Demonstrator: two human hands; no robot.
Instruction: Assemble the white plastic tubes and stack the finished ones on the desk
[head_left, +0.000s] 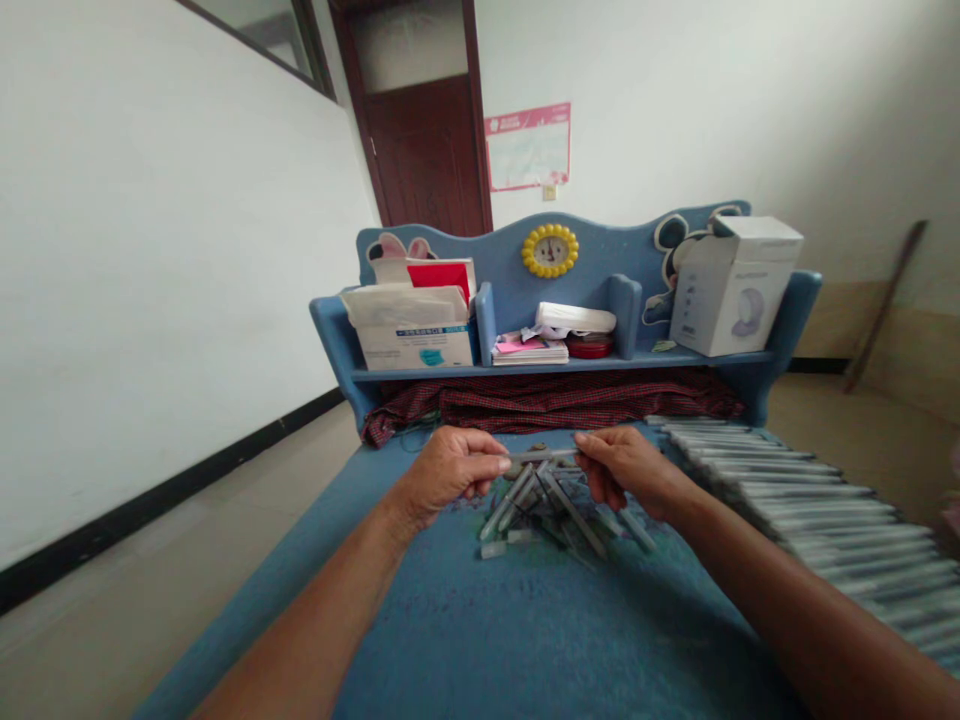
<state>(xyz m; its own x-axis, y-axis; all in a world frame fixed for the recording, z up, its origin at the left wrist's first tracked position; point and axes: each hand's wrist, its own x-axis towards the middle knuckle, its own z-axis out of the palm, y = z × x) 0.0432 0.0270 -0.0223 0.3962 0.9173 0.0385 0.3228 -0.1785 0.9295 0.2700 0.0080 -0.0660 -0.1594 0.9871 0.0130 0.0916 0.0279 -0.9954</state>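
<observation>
A translucent pen barrel (541,455) is stretched level between my two hands, above the blue desk. My left hand (450,472) pinches its left end between thumb and fingers. At the other end, the thumb and forefinger of my right hand (634,470) are closed on it, and the fingertips hide that tip. Just below lies a loose heap of clear pen barrels (574,512) and thin dark parts, pointing in various directions. A short clear pen cap (493,549) rests at the near left edge of the heap.
A long row of pens (795,495) lines the desk's right side. Behind my hands, a folded checked cloth (540,400) lies under a blue shelf (420,375). The shelf holds a mask box (412,345), papers (529,352) and a white carton (731,295).
</observation>
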